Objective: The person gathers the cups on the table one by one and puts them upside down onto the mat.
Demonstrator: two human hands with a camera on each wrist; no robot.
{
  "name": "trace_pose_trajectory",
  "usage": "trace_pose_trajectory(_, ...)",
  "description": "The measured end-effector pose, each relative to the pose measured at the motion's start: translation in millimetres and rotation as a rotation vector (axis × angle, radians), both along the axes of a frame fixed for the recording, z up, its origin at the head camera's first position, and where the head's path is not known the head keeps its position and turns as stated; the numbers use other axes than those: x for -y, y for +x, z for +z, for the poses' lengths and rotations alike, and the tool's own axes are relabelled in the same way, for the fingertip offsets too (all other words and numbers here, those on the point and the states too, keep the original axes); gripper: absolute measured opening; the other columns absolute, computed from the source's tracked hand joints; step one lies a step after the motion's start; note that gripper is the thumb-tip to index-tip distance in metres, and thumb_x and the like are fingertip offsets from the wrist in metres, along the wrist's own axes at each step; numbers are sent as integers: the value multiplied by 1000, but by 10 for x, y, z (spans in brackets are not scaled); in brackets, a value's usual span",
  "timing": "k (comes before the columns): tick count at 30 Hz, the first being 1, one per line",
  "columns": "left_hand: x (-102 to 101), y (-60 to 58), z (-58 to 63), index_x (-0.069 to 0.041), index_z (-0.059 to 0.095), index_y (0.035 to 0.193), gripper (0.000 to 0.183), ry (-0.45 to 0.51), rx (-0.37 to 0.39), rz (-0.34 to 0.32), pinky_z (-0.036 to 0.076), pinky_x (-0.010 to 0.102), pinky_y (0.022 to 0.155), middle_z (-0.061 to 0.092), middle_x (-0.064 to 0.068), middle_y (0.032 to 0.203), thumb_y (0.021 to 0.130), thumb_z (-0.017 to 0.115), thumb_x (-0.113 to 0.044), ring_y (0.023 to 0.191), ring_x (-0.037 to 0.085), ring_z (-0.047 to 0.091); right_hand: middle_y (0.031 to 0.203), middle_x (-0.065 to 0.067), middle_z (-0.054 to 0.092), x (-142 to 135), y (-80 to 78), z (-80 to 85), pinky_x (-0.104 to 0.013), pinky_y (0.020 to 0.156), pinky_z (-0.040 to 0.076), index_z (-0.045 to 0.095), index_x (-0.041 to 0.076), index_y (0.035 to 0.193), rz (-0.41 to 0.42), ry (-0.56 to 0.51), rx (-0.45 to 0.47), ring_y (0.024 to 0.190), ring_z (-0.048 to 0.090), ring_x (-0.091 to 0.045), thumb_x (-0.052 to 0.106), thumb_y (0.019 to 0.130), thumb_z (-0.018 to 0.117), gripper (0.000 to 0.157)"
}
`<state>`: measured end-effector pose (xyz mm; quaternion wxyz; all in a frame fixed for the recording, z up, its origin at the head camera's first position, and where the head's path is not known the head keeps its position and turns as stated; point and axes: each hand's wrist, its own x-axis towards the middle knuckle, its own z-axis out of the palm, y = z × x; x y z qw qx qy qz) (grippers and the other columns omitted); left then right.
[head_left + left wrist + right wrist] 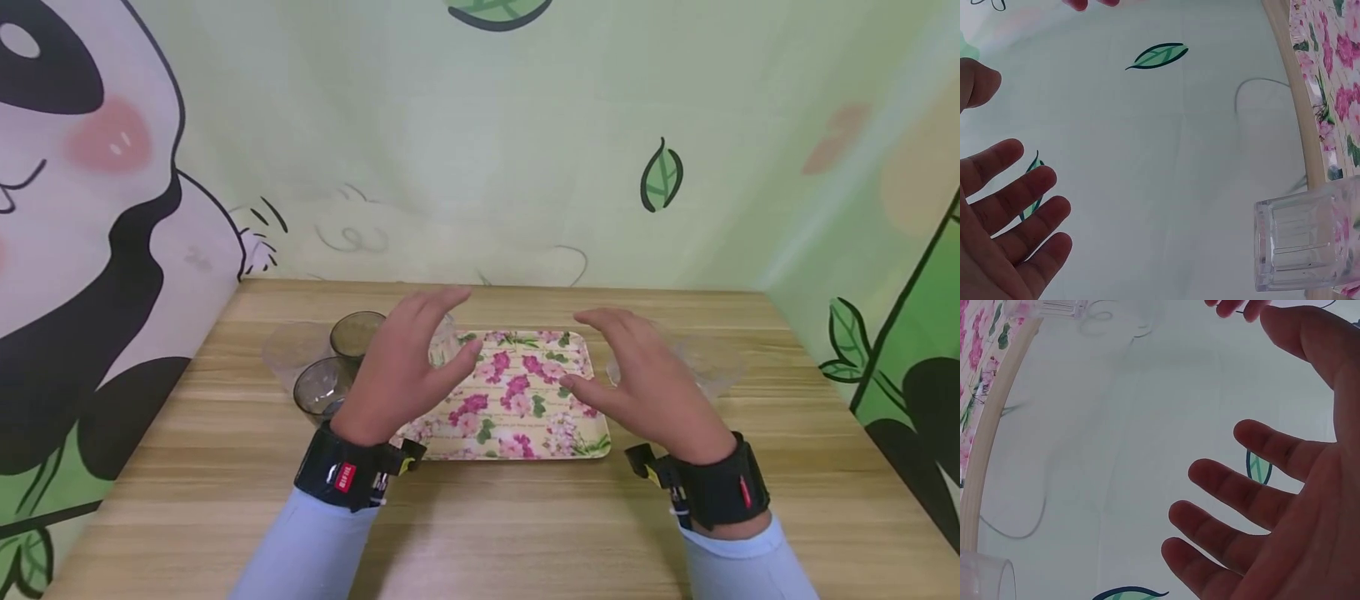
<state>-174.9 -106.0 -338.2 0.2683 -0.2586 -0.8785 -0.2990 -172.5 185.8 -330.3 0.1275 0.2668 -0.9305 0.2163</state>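
Observation:
My left hand (408, 367) is raised over the left side of a flowered tray (517, 400), its fingers spread and holding nothing. A clear ribbed glass (1300, 240) stands on the tray's left part, mostly hidden behind that hand in the head view. Two smoky dark glasses, one farther back (356, 335) and one nearer (321, 387), are just left of the hand. Above the tray's right edge hovers my right hand (648, 387), thumb and fingers apart with nothing between them. Behind it, partly covered, is clear transparent ware (712, 367); its shape is hard to tell.
Another faint clear vessel (292, 348) stands at the left, beside the dark glasses. Everything rests on a wood-grain table (510, 525). A printed cloth (480, 167) with a panda and leaves hangs behind the table's far edge.

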Motion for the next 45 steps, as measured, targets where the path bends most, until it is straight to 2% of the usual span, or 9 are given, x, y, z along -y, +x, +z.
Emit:
trace_pose_trajectory(6,-2,-11,3,-10,55,141,55,3,-11,-11,53,52,106,66,14,136,92,69,-30,128,28,57,146,-19,56,11,-4,25,-63,111,47,47,9,145,18,0,-19,136,48,-36,43,84,78,76)
trace_pose_trajectory(14,-23,-34,-50,-8,56,139,54,14,19,-40,52,53,108,63,15,139,92,68,-31,130,29,55,145,-19,57,3,-6,3,-62,110,48,49,8,143,26,-2,-27,135,49,-36,42,83,79,75)
trace_pose_trajectory(21,-15,-24,-50,-7,61,134,49,-5,-9,-35,52,55,107,64,16,138,92,68,-32,129,31,57,145,-21,56,10,7,-9,-63,109,49,49,7,143,35,2,-37,134,49,-37,40,84,78,74)
trace_pose_trajectory(25,-8,-4,-43,-8,62,133,48,-33,1,-36,52,56,106,64,16,138,91,69,-32,129,33,56,145,-19,55,12,12,-6,-62,110,48,48,8,144,32,0,-30,135,48,-36,42,84,78,74)
trace_pose_trajectory(35,-33,-24,-63,-9,56,141,62,-139,48,-52,49,58,110,58,19,146,90,69,-42,135,35,52,146,-21,54,-29,10,16,-65,109,47,48,8,144,60,-31,-39,135,47,-39,37,86,77,71)
trace_pose_trajectory(40,-57,-23,-60,-11,55,141,63,-153,44,-51,49,58,111,58,19,146,90,69,-45,135,34,52,148,-22,52,-33,31,36,-66,108,47,51,8,143,86,-87,-58,136,46,-39,32,87,77,67)
trace_pose_trajectory(45,-69,-8,-80,-10,56,141,63,-151,48,-63,49,58,111,59,19,145,89,70,-43,135,35,52,145,-22,54,-38,23,20,-65,107,48,49,7,144,102,-68,-58,134,49,-39,34,85,78,71)
